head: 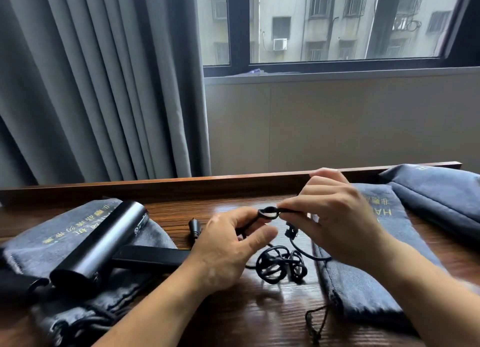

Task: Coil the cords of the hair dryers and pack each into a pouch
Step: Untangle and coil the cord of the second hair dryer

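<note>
Head view, nearest first: on the desk the cord lies in a loose tangle, just beside the flat pouch on my right. Above it my left grip is curled round a small loop of that cord, and my right grip pinches the strand beside the loop, fingertips closed. To coil well, I should feed even turns of one size, keeping tension light so nothing kinks. Left of my hands the hair dryer rests on another pouch; a fuller-looking pouch sits farthest right.
</note>
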The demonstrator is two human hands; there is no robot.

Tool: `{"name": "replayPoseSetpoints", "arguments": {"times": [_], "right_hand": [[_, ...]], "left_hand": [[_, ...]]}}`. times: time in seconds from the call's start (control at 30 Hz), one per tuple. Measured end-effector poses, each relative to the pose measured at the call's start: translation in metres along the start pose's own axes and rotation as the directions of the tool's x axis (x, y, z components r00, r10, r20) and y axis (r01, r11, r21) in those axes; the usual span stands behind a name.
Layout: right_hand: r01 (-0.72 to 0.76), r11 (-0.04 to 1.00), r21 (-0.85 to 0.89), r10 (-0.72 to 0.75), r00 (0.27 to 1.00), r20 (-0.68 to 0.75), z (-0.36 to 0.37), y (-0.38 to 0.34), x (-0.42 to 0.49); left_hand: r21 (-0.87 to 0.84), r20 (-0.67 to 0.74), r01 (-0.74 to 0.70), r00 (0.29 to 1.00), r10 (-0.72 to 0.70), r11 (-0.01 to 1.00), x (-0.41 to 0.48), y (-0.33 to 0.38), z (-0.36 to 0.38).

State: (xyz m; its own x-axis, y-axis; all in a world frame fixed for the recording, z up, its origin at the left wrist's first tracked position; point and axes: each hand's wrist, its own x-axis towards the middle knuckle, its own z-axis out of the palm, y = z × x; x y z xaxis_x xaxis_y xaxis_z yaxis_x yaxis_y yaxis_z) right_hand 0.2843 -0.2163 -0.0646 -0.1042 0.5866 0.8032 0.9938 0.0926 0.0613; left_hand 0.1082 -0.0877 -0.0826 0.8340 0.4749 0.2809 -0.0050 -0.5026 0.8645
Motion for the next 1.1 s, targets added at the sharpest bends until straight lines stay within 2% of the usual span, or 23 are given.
{"name": "replayPoseSetpoints", "arguments": {"times": [0.1,0.17,0.33,0.5,0.8,0.87,1.0,1.1], "right_hand": [[0.012,1.0,-0.008,-0.012,1.0,0.001,0.005,-0.008,0.0],[-0.009,1.0,-0.021,0.01,0.999,0.042,0.006,-0.008,0.0],[-0.051,0.998,0.045,0.04,0.975,0.217,-0.002,0.002,-0.003],[-0.117,0.984,0.135,0.087,0.973,0.214,-0.007,0.001,-0.002],[-0.159,0.974,0.159,0.137,0.981,0.14,0.0,-0.013,0.001],[-0.183,0.969,0.165,0.162,0.978,0.133,0.003,-0.016,0.002],[-0.339,0.909,0.244,0.297,0.935,0.192,0.011,-0.016,-0.002],[-0.338,0.909,0.243,0.299,0.936,0.185,0.012,-0.016,-0.002]], "left_hand": [[-0.187,-0.027,0.049,0.998,-0.055,0.981,0.002,-0.001,0.004],[-0.294,-0.088,0.03,0.994,-0.059,0.955,0.003,-0.003,0.003],[-0.394,-0.24,0.001,0.965,-0.104,0.919,0.006,-0.009,0.002],[-0.384,-0.262,0.007,0.958,-0.116,0.923,0.006,-0.008,0.0],[-0.164,-0.143,-0.002,0.989,-0.022,0.986,0.001,0.0,0.003],[-0.17,-0.127,-0.015,0.992,-0.007,0.985,0.0,0.003,0.007],[-0.233,-0.133,-0.029,0.991,-0.002,0.972,0.001,0.002,0.01],[-0.32,-0.147,-0.016,0.989,-0.033,0.947,0.001,0.003,0.012]]}}
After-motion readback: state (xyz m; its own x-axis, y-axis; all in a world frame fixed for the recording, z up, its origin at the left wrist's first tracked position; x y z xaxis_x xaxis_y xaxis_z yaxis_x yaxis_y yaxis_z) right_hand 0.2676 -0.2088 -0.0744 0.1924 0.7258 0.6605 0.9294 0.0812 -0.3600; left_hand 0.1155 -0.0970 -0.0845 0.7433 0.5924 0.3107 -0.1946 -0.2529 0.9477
